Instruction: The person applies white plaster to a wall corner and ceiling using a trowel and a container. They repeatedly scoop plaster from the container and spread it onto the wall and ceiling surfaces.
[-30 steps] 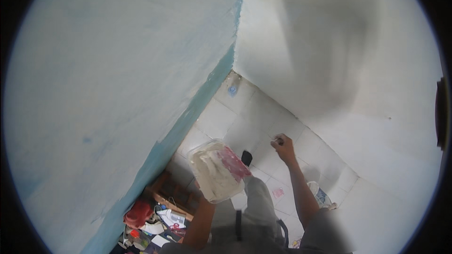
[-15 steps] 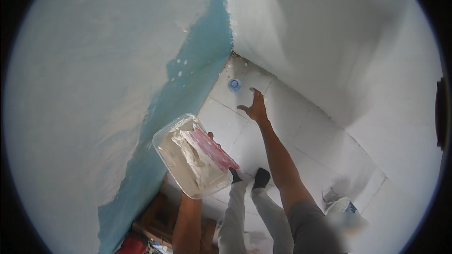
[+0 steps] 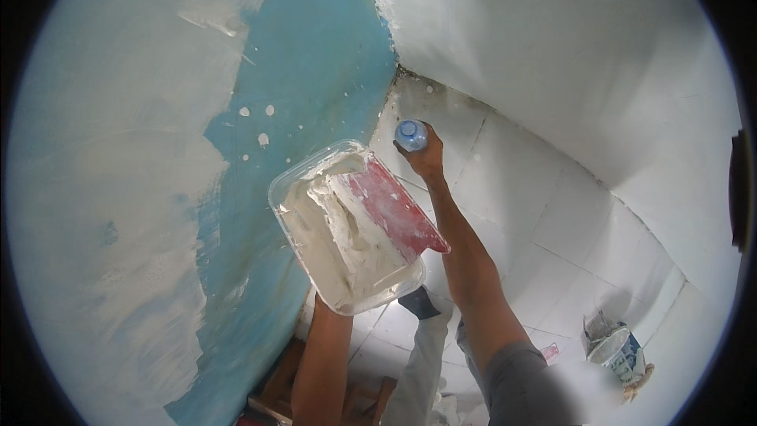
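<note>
My left hand (image 3: 331, 308), mostly hidden beneath a clear plastic tub (image 3: 331, 252), supports it from below. The tub holds pale, creamy paste and a pink flat scraper (image 3: 388, 203) smeared with that paste, its edge sticking past the right rim. Above and right of the tub, my right hand (image 3: 424, 156) is closed round a small plastic bottle (image 3: 409, 133) with a blue top, near the floor corner.
A blue wall (image 3: 284, 71) with white coated patches is on the left, a white wall (image 3: 552, 47) on the right. White tiled floor (image 3: 520, 197) lies between. A crumpled bag (image 3: 619, 351) is at lower right, wooden furniture (image 3: 276, 386) at lower middle, beside my legs and foot.
My right hand, open above the floor half a second ago, now grips the bottle. The tub sits higher in the picture, and more of the blue wall shows.
</note>
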Demonstrator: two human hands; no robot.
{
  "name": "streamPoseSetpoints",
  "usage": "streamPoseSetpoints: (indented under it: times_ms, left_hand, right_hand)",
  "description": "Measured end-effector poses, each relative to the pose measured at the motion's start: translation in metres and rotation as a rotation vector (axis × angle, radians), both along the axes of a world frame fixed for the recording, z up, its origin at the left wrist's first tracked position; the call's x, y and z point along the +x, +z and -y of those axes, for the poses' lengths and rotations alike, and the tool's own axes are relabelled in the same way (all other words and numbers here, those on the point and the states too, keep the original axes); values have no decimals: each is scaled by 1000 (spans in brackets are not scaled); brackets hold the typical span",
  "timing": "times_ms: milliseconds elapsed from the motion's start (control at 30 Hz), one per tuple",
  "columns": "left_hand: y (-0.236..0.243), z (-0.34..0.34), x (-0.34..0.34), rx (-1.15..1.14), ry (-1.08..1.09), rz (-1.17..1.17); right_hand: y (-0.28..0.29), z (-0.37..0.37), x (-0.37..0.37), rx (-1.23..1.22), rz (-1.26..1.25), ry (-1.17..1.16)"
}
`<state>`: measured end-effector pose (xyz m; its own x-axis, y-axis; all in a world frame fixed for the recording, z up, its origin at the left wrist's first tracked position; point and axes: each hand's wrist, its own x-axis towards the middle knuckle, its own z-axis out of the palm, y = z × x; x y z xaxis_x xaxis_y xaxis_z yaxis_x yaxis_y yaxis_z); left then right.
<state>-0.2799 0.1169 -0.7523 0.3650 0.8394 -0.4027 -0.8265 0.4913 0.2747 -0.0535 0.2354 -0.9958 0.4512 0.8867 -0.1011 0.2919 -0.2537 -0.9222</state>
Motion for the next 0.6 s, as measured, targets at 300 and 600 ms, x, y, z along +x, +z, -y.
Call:
streamPoseSetpoints:
  times_ms: [300, 600]
  left_hand:
    - [113, -20, 52, 239, 96, 98]
    - [362, 133, 84, 74, 218, 11]
  right_hand:
    - [299, 83, 103, 185, 208, 153]
    - [829, 300, 81, -132, 474, 457]
